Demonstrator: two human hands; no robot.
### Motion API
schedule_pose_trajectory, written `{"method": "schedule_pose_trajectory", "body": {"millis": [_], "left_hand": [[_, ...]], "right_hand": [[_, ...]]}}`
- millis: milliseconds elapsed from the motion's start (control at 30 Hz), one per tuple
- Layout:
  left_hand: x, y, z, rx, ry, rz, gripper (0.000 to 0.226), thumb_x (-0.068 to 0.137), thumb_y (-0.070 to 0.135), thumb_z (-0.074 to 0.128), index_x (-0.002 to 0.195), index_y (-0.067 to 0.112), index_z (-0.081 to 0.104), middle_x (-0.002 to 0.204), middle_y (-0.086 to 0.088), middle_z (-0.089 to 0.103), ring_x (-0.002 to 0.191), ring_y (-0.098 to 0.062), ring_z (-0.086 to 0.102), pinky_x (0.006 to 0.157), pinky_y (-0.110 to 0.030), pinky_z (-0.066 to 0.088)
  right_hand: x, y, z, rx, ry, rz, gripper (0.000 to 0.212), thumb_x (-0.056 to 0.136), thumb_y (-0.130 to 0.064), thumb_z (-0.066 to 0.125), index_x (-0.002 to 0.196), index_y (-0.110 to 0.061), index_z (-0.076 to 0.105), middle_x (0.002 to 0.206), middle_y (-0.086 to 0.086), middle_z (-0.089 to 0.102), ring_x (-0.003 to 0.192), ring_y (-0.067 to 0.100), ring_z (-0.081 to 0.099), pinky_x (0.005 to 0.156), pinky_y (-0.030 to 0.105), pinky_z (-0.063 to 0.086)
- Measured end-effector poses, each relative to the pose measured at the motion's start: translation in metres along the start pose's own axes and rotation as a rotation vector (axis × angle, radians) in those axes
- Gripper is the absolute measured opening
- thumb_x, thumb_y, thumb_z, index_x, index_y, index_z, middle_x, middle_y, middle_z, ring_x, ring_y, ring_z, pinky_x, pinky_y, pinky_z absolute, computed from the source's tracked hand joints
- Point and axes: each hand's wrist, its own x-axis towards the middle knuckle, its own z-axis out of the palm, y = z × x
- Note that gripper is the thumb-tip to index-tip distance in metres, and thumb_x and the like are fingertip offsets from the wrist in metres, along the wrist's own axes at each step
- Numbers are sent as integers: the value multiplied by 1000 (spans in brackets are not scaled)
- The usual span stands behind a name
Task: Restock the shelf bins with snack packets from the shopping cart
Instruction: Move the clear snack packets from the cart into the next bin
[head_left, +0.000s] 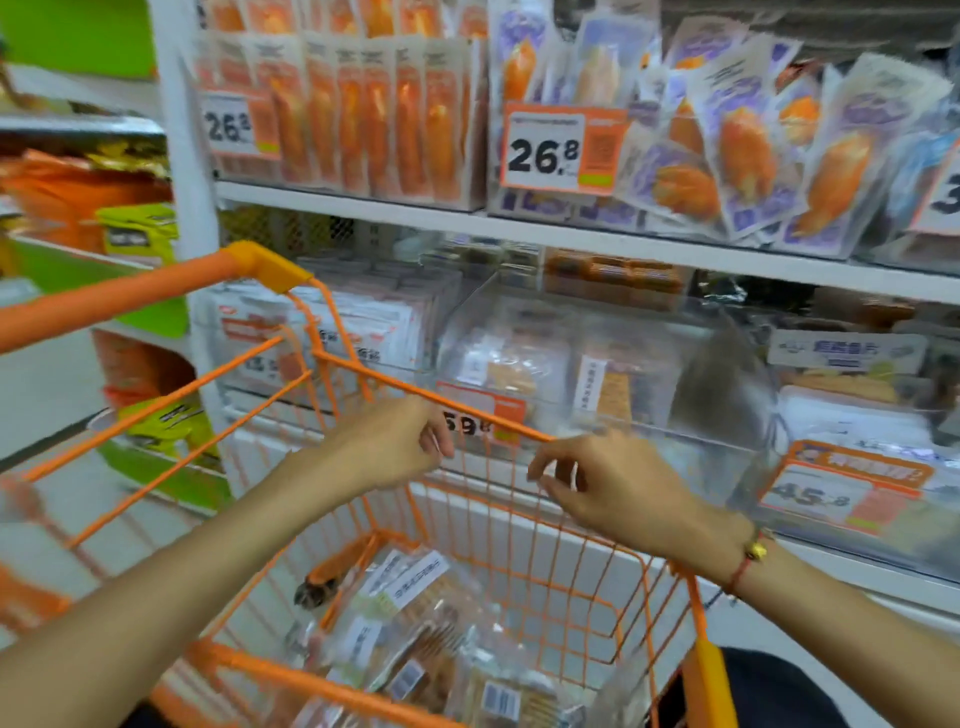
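Note:
Several clear snack packets with white labels and barcodes lie in the bottom of the orange wire shopping cart. Both of my hands hover over the cart near its far rim. My left hand has loosely curled fingers just below the rim wire, and I see nothing in it. My right hand is a little lower and to the right, fingers bent, thumb and forefinger close together, with nothing visible between them. Behind the rim stands a clear shelf bin holding similar packets.
The cart handle rises at the left. The shelf above carries orange packets and purple-labelled packets with a 26.8 price tag. More bins and a 45.8 tag sit at the right. The picture is motion-blurred.

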Motion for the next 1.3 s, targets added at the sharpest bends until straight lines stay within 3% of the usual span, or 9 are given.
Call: {"method": "schedule_pose_trajectory", "body": {"millis": [133, 233, 400, 500, 600, 833, 1033, 1167, 1300], "left_hand": [[7, -20, 35, 217, -328, -41, 23, 91, 12, 51, 105, 21, 66, 98, -3, 65, 94, -28, 62, 71, -37, 49], [19, -25, 68, 289, -744, -65, 38, 96, 19, 48, 133, 9, 52, 117, -10, 62, 106, -32, 58, 82, -37, 49], [18, -33, 114, 107, -983, -144, 49, 100, 21, 45, 144, 2, 35, 142, -13, 47, 130, -26, 46, 86, -29, 49], [15, -36, 122, -9, -1001, -177, 35, 96, 20, 54, 126, 1, 56, 112, -10, 66, 84, -11, 60, 62, -16, 48], [21, -39, 121, -30, -999, -183, 11, 93, 24, 61, 85, 18, 64, 120, -8, 66, 69, 1, 56, 58, -11, 49], [23, -46, 57, -248, -971, -240, 9, 94, 27, 58, 94, 22, 66, 81, 12, 66, 85, -4, 58, 87, -23, 47], [18, -61, 17, -543, -615, -361, 20, 97, 25, 53, 114, 15, 59, 102, 6, 58, 88, -11, 57, 84, -30, 51], [4, -63, 0, -376, -333, -220, 47, 93, -3, 49, 130, 25, 46, 136, -3, 49, 110, -22, 52, 70, -32, 46], [-21, -69, 0, -115, -356, 76, 92, 78, 5, 75, 147, 33, 22, 154, 7, 19, 141, -16, 25, 107, -32, 36]], "right_hand": [[31, -33, 38, -126, -478, -75, 31, 94, -33, 54, 124, -24, 59, 114, 2, 64, 103, 21, 58, 81, 33, 47], [55, -51, 90, -183, -938, -36, 43, 97, -32, 52, 129, -3, 54, 122, 15, 60, 91, 25, 63, 74, 33, 53], [129, 88, 334, -70, -1201, 9, 57, 49, -64, 85, 64, -13, 65, 101, -4, 67, 81, 11, 69, 60, 42, 59], [78, -26, 185, 163, -1085, 249, 28, 88, -15, 68, 108, 4, 66, 70, 5, 66, 86, 28, 69, 64, 29, 55], [79, -38, 129, 296, -1152, 263, 26, 90, -12, 63, 115, -8, 65, 52, -12, 63, 72, 9, 67, 69, 19, 48], [85, -26, 91, 557, -958, 291, 15, 93, -17, 58, 82, -22, 66, 72, -10, 63, 67, 7, 50, 63, 17, 44], [84, -22, 75, 822, -792, 359, 15, 96, -18, 53, 88, -18, 65, 61, -14, 61, 59, 7, 43, 56, 18, 39], [82, -22, 65, 1060, -687, 529, 8, 95, -18, 54, 91, -18, 60, 76, -3, 62, 60, 6, 56, 50, 16, 48], [74, -21, 60, 1307, -678, 643, 8, 94, -7, 53, 91, -11, 59, 69, 2, 65, 47, 8, 60, 44, 16, 50]]}}
